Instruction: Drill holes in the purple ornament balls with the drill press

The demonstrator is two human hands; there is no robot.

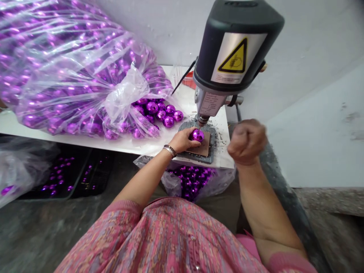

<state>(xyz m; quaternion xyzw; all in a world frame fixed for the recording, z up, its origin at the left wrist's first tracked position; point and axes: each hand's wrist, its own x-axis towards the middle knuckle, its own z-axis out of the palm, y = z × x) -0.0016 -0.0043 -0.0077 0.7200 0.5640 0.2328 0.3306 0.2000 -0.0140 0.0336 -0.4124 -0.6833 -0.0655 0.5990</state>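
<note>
Between the thumb and fingers of my left hand [185, 140] is a shiny purple ball [198, 135], held on a brown board [203, 148] over the grey base of a drill press [212, 158]. The drill's tip [200, 127] comes down at the top of the ball; whether it is inside cannot be made out. To the right of the press my right hand [247, 142] is closed around the end of the press's lever [238, 112], its fingers slightly blurred. The black motor housing [241, 19] with a yellow warning label stands above.
A large clear bag [71, 72] of purple balls lies on the white table [122, 146] at the left, loose balls [168, 121] beside it. Below the front edge hangs an open bag [224, 182] of balls. Dark shavings surround the base. A wall stands behind.
</note>
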